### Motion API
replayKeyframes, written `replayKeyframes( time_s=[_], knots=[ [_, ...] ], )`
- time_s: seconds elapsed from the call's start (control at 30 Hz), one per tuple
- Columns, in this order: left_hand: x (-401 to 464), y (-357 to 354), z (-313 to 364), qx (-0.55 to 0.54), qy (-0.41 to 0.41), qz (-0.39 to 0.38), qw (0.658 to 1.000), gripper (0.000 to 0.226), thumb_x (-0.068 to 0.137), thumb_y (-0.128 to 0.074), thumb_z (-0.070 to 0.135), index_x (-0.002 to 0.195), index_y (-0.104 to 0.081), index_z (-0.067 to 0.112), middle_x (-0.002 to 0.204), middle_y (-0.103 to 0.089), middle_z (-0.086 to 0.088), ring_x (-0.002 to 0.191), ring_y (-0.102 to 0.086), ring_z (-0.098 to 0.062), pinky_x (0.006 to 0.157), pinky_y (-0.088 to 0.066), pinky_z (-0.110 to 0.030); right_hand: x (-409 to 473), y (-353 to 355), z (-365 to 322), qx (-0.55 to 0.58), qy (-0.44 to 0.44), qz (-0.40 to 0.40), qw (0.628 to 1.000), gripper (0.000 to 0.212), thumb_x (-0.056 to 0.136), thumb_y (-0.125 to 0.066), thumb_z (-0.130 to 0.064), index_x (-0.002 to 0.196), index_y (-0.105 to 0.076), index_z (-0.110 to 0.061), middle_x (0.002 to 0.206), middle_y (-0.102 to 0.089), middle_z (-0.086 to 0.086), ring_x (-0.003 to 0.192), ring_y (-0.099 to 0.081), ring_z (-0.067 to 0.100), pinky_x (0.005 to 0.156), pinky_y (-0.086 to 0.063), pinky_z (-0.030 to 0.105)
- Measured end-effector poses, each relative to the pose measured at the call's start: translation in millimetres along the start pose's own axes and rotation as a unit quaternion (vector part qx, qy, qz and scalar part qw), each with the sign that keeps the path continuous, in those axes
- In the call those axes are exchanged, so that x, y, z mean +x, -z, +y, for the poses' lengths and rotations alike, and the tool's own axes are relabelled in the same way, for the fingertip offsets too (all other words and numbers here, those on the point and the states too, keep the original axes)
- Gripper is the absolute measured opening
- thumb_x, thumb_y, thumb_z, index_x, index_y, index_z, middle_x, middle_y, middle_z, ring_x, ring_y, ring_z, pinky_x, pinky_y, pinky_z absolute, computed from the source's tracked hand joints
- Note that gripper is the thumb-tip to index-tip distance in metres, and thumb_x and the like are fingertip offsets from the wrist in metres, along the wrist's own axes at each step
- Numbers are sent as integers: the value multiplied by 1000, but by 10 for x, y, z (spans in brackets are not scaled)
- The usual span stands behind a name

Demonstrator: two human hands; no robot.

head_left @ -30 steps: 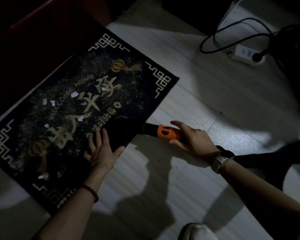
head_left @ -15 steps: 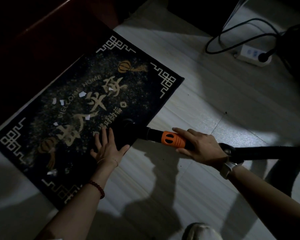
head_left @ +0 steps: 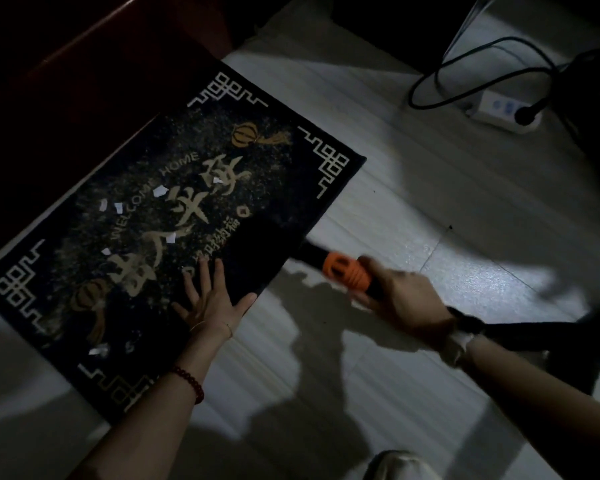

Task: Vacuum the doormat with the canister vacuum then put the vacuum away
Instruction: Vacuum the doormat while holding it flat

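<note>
A dark doormat (head_left: 146,209) with gold characters and "WELCOME HOME" lies slanted on the pale floor. Several white paper scraps (head_left: 159,191) are scattered over it. My left hand (head_left: 212,299) presses flat on the mat's near edge, fingers spread. My right hand (head_left: 399,299) grips the vacuum wand just behind its orange collar (head_left: 343,271). The wand's black nozzle (head_left: 278,237) lies on the mat's right part, hard to make out in the dark. A black hose (head_left: 520,334) runs off to the right behind my wrist.
A white power strip (head_left: 499,110) with a plug and a looping black cable (head_left: 465,71) sits at the upper right. Dark wooden furniture (head_left: 84,64) borders the mat's far side. A light shoe tip (head_left: 399,465) shows at the bottom edge.
My right hand has pushed the wand further onto the mat, nozzle moving up and left. My left hand stays pressed on the mat. The camera view has shifted slightly.
</note>
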State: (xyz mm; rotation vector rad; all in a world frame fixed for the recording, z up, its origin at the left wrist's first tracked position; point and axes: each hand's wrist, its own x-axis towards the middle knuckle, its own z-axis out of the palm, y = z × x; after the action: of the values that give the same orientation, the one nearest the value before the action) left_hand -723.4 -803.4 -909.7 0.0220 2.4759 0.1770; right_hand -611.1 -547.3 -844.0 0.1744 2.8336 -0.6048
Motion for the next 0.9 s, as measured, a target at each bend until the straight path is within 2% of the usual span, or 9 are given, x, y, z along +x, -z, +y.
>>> replayKeyframes(
  time_s=[0.07,0.17,0.23,0.33,0.43,0.53,0.67,0.77,0.9],
  knots=[
    [0,-12,-7,1,-1,6,1000,89,84,-45,61,147,8,28,154,22,7,141,21,-26,110,-6,-62,-97,15,5,-20,9,-28,999,58,86,-42,-59,133,-35,-26,102,-67,5,80,-64,24,68,-48,29],
    [6,-23,-21,3,-3,8,1000,89,83,-45,62,146,8,29,153,23,8,141,21,-25,110,-5,-62,163,158,204,38,-90,22,995,50,87,-50,-48,128,-41,-20,96,-65,7,70,-57,20,54,-36,19],
    [3,-20,-16,6,-1,5,1000,89,83,-45,62,146,8,29,153,23,8,141,20,-25,110,-6,-62,350,218,216,92,-142,82,982,48,87,-52,-45,124,-42,-16,94,-64,10,67,-55,21,54,-39,22],
    [18,-13,-12,10,0,4,1000,89,83,-45,62,146,8,29,153,22,8,141,18,-26,110,-8,-62,292,33,7,66,-91,57,992,51,89,-47,-49,129,-37,-20,92,-62,7,70,-58,25,59,-46,27],
    [21,-18,-15,5,4,8,1000,89,83,-46,62,147,7,29,153,21,9,141,17,-25,110,-8,-62,68,-192,-85,-20,-21,-25,999,61,87,-42,-57,139,-26,-27,111,-62,5,89,-62,27,74,-47,32],
    [22,-28,-20,5,4,12,1000,89,83,-46,62,147,6,30,154,20,9,141,17,-24,110,-8,-62,18,-134,74,-20,-51,-33,998,58,85,-47,-56,130,-35,-21,111,-63,5,85,-62,25,73,-47,33],
    [22,-36,-27,14,2,18,1000,88,83,-45,63,146,6,30,154,20,9,141,17,-24,109,-9,-61,150,176,103,128,-74,11,989,45,81,-58,-49,107,-48,-14,77,-62,5,58,-54,16,55,-41,26],
    [19,-27,-26,12,2,17,1000,89,82,-46,63,147,5,29,154,19,8,141,16,-25,109,-10,-61,359,249,-18,227,-99,-18,969,41,80,-56,-53,98,-54,-16,73,-65,6,64,-63,23,62,-52,40],
    [16,-24,-25,-2,0,12,1000,89,82,-48,61,147,5,28,154,20,8,141,17,-25,108,-11,-63,380,60,-131,119,-104,-29,987,46,82,-51,-58,110,-53,-22,83,-64,1,72,-60,19,64,-48,31]
  ],
)
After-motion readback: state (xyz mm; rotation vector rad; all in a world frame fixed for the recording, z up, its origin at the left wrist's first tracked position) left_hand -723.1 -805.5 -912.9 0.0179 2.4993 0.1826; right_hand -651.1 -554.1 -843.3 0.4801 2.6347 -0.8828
